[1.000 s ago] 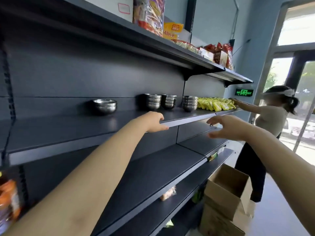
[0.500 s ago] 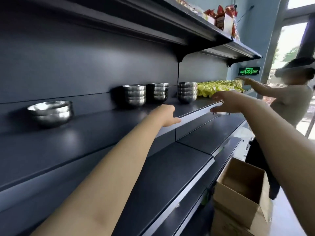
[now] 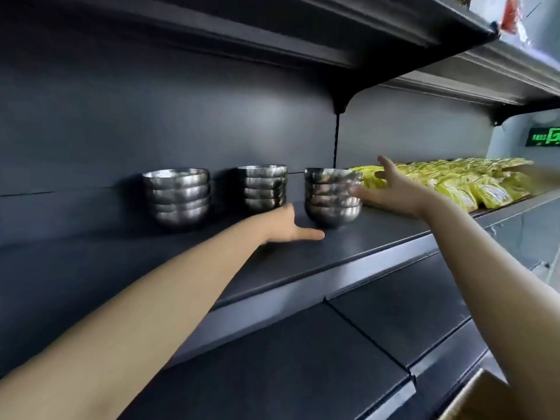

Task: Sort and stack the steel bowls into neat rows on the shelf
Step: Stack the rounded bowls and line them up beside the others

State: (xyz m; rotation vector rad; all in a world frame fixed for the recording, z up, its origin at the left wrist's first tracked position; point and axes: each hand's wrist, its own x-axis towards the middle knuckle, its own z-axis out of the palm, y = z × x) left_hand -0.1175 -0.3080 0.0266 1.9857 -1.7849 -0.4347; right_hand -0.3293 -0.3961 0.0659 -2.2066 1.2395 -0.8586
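A dark grey shelf on a matching back panel carries three stacks of bowls in a row near the back, with yellow packets just right of them. The left hand is open, thumb out, low at the shelf before the right stack. The right hand is spread wide at that stack's right side, holding nothing. An upper shelf overhangs. A green sign glows at far right.
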